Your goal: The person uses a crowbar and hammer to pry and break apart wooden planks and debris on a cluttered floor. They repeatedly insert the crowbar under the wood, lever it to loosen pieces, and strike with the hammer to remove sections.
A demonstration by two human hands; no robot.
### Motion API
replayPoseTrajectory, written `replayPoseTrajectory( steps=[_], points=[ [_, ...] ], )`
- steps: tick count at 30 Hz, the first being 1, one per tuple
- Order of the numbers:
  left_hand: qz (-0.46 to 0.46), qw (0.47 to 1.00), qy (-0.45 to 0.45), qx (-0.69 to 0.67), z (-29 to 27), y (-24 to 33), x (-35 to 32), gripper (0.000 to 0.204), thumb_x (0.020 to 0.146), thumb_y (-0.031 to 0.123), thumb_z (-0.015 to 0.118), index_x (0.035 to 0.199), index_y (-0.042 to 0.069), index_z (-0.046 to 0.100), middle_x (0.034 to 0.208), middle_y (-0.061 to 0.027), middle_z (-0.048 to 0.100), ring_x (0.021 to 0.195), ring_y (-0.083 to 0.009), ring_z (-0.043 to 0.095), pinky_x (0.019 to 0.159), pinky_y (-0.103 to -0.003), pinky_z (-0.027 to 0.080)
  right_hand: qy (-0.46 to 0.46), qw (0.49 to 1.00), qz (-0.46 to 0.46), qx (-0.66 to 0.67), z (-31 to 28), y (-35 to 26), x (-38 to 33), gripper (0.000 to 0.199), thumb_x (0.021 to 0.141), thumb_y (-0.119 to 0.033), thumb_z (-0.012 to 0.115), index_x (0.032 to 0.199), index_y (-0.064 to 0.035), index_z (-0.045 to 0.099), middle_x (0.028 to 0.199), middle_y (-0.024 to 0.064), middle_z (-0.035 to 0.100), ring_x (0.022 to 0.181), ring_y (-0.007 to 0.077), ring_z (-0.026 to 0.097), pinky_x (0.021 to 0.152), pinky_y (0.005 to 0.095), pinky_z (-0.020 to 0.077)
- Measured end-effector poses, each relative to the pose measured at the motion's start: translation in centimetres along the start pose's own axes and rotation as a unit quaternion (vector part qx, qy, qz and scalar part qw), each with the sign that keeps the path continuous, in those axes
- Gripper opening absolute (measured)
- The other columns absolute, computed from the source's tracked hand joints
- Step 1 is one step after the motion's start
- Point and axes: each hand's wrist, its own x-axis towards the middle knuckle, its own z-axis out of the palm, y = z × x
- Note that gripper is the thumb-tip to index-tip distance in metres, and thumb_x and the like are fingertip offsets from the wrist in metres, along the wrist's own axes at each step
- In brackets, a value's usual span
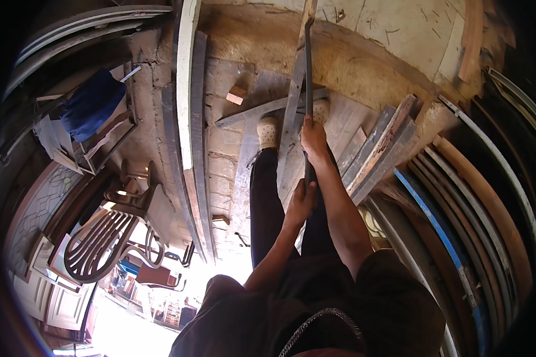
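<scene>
A long dark crowbar (309, 71) with a bent tip runs away from my body, and both hands are wrapped round it. My right hand (313, 140) grips it farther out, and my left hand (302, 202) holds it closer to me. The bar's bent tip lies at the far part of a long narrow wooden plank (293, 98); whether it touches a nail there I cannot tell. This plank extends between my light clogs (267, 132), crossing a shorter grey board (244, 113).
Stacked boards (378, 143) lie to the right, with long lengths of wood (458, 238) beyond. Upright planks (186, 89) stand left of my legs. A wooden chair (110, 238) and a blue cloth (93, 104) are farther left. A small wood block (236, 95) sits on the floor.
</scene>
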Motion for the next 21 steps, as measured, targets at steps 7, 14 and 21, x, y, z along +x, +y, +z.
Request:
replayPoseTrajectory(
  steps=[7,14,21],
  points=[
    [0.001,0.999,0.028,0.018,3.5,0.5,-0.7,0.029,0.098,0.033,0.045,0.092,0.005,0.049,0.064,0.0002,0.045,0.053,-0.0083,0.043,0.05,-0.027,0.037,0.006,0.998,-0.007,-0.067,-2.2,0.1,0.7,0.051,0.098,-0.038,0.038,0.069,-0.0003,0.055,0.055,0.0102,0.053,0.05,0.0251,0.052,0.053,0.0401,0.0406],
    [0.012,0.996,0.057,0.064,6.0,2.4,-1.5,0.027,0.099,0.031,0.044,0.09,0.006,0.048,0.064,-0.0002,0.046,0.054,-0.0085,0.044,0.049,-0.026,0.035,0.002,0.99,-0.017,-0.139,-4.9,-2.7,-0.4,0.05,0.097,-0.038,0.037,0.081,0.0037,0.06,0.072,0.0242,0.061,0.071,0.0428,0.06,0.067,0.0478,0.0445],
    [-0.059,0.962,-0.033,-0.266,8.0,4.7,-6.7,0.023,0.1,0.032,0.045,0.095,0.01,0.044,0.064,0.0062,0.033,0.052,-0.0048,0.033,0.047,-0.022,0.029,-0.063,0.987,-0.066,-0.132,-9.2,-5.7,-5.8,0.037,0.095,-0.026,0.043,0.091,0.0082,0.057,0.086,0.0309,0.062,0.086,0.0488,0.059,0.076,0.0514,0.0456]
  ],
)
